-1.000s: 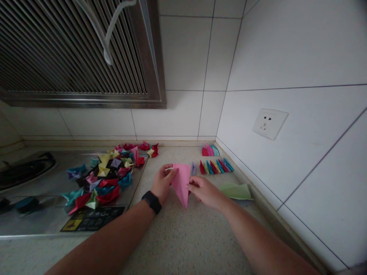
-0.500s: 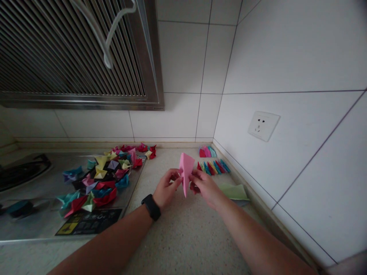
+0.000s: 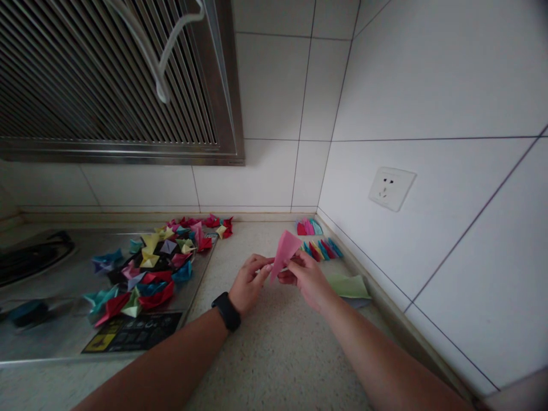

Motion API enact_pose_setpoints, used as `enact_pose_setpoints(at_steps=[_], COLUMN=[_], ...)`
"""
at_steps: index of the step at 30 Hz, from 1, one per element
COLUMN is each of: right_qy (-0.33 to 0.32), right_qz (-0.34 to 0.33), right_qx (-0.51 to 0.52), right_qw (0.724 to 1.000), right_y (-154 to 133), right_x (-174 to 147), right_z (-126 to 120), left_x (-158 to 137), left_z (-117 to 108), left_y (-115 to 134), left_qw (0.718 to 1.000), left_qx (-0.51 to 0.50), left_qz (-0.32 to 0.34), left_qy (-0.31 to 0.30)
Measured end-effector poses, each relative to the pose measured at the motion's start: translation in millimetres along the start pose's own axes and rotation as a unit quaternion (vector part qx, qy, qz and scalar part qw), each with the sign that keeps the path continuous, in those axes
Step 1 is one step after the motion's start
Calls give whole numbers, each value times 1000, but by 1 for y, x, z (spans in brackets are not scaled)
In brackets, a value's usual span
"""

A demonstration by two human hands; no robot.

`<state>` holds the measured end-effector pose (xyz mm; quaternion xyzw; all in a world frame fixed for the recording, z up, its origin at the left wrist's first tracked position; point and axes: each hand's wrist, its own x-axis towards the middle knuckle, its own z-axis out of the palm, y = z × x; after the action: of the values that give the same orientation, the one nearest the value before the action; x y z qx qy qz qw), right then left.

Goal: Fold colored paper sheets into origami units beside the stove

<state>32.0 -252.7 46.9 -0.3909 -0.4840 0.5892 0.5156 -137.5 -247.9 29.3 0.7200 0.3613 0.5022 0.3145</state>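
Note:
A folded piece of pink origami paper (image 3: 286, 251) is held up above the counter (image 3: 274, 354), tilted to the right with a narrow point at the bottom. My left hand (image 3: 252, 279), with a black watch on the wrist, pinches its lower left edge between thumb and fingers. On the other side my right hand (image 3: 307, 277) grips it, thumb in front and fingers curled behind. Beyond my right hand stands a row of folded colored papers (image 3: 323, 249), with a smaller colored bunch (image 3: 309, 227) farther back. Green paper sheets (image 3: 349, 286) lie beside my right wrist.
Many folded paper pieces (image 3: 158, 262) in several colors cover part of the steel gas stove (image 3: 51, 337) at left. A range hood (image 3: 128, 151) hangs above it. Tiled walls meet at the back right corner, and a socket (image 3: 392, 188) sits on the right wall.
The pink paper has turned and tipped to the right, showing a broader face. My right hand has shifted slightly right and up with it; the left hand stays nearly in place.

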Motion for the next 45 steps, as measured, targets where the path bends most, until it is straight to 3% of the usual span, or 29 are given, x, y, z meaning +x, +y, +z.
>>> enact_pose_setpoints(at_steps=[3,9,13,18,27,32,36,39,45], right_qy=[-13,-15,65,147,-39,-45,35,90,131], right_qz=[-4,-17,-95,-194,-216,-165,-152,-100,-6], right_qx=[11,-48,-126,-206,-437,-495,-489,-502,-548], right_qw=[1000,999,985,948,872,852,858,854,826], right_y=[0,-1,-7,-26,-69,-83,-102,-112,-95], right_x=[-2,0,8,9,-27,-34,-35,-32,-28], right_z=[2,-2,-17,-38,-49,-54,-78,-100,-122], left_x=[1,2,4,4,2,1,0,-2,-3], left_z=[0,1,4,6,9,9,7,7,8], left_y=[0,-8,-12,-16,-16,-9,-4,-4,-6], left_qw=[1000,994,992,994,989,981,978,977,973], left_qx=[24,-14,-32,-31,-74,-112,-128,-124,-104], left_qz=[-12,-111,-119,-100,-101,-112,-119,-125,-124], left_qy=[3,11,12,-5,-76,-116,-117,-121,-165])
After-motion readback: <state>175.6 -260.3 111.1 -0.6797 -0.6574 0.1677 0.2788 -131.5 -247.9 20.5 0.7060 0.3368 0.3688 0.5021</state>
